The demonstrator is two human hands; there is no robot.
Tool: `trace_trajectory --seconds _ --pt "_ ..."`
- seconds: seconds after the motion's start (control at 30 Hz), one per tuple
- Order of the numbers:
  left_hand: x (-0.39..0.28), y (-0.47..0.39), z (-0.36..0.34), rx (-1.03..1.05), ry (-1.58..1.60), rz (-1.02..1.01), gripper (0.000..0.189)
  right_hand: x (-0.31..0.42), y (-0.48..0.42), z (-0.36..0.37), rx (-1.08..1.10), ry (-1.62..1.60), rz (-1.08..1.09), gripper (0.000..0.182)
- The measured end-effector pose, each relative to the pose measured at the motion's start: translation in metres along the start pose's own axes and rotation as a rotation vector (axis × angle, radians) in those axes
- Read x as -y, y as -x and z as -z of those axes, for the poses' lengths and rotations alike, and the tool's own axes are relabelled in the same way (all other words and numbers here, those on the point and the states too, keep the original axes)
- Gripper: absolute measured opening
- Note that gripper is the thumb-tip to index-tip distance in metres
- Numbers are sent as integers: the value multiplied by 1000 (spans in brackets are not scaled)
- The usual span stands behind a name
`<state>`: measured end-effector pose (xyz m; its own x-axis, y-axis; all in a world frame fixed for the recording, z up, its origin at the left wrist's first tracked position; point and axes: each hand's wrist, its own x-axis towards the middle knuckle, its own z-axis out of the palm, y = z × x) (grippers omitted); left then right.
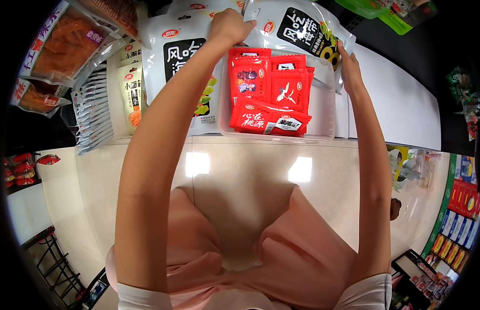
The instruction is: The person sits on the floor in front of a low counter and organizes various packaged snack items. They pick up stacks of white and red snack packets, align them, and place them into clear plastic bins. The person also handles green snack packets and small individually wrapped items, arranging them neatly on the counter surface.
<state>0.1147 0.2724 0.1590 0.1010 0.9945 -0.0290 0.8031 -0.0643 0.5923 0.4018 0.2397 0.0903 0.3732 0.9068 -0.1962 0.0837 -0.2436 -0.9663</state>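
A silvery-white kelp snack pouch (pixel 271 29) with a black printed panel lies tilted behind a clear plastic bin (pixel 323 112). My left hand (pixel 230 29) grips its left edge, with the thumb near the pouch's face and the other fingers partly hidden. On its right edge, my right hand (pixel 350 71) holds on with the fingers along the side. Inside the bin are several red snack packets (pixel 271 120), some standing and one lying across the front. Another silvery-white pouch (pixel 158 50) stands to the left, partly covered by my left forearm.
Cream snack packets (pixel 131 97) and a row of thin silvery packets (pixel 94 112) stand farther left, beside large clear bags of orange-brown snacks (pixel 65 42). A white shelf surface (pixel 394 100) extends right. Below is the tiled floor (pixel 243 162); stocked shelves (pixel 456 209) line the right.
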Motion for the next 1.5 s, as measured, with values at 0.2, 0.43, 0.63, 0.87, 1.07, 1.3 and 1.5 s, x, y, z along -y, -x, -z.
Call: trace_trajectory --seconds 0.2,0.43,0.63,0.87,1.07,1.3,1.5 --pt "5 2 19 88 -353 -72 39 39 23 -24 53 73 74 61" --pt "31 2 21 -268 -492 -266 45 52 29 -31 140 97 135 73" --pt "37 2 35 68 -465 -43 41 45 12 -10 313 134 70 72" --pt "16 29 51 58 -409 -36 41 21 15 -1 -47 -24 104 68" --pt "21 55 65 84 -358 -44 34 4 12 1 72 -154 -17 65" --pt "56 137 99 282 -212 -52 25 21 30 -5 7 -79 104 64" --pt "111 169 106 433 17 -72 15 32 9 -9 -4 5 383 27"
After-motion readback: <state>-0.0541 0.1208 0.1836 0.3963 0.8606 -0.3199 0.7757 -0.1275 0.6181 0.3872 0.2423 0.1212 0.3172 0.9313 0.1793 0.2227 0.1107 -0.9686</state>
